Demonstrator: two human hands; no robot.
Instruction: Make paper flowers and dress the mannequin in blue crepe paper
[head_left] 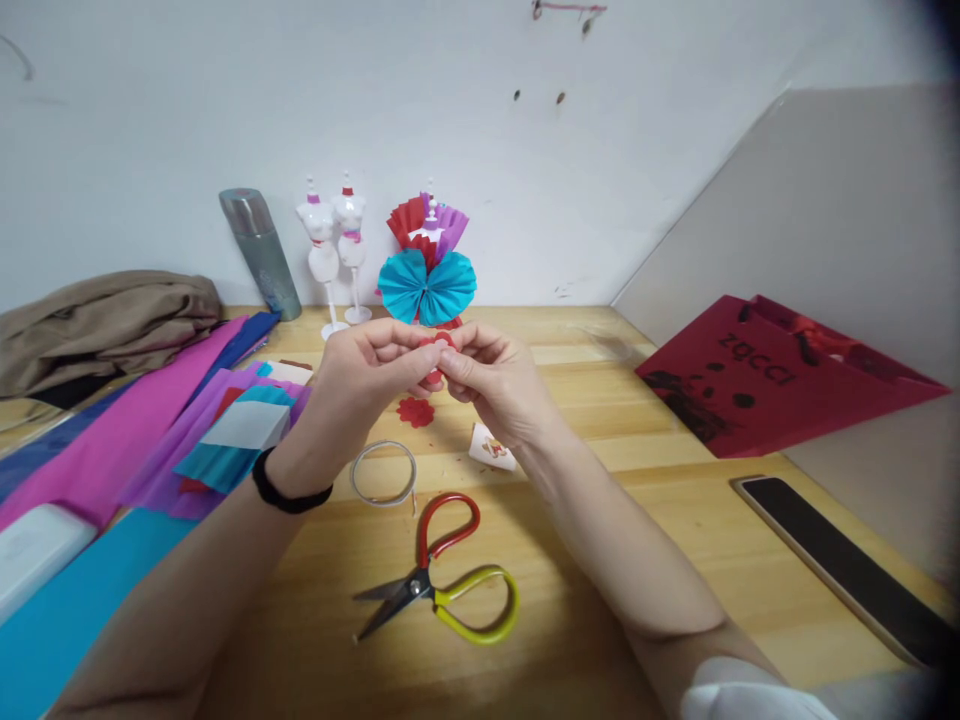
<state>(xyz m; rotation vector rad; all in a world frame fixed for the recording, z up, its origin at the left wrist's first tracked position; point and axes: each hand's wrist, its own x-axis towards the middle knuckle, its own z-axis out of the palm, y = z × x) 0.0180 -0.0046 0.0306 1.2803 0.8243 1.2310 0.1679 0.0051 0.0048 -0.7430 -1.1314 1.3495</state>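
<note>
On screen, I've got my left hand (pixel 364 368) and right hand (pixel 499 380) both pinching the red piece (pixel 444 340) right between them, scissors (pixel 418 586) lying nearer on the table (pixel 600 430).

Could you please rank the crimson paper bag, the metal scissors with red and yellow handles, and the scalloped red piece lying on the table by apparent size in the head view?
Largest: crimson paper bag
Next: metal scissors
Smallest: scalloped red piece
</note>
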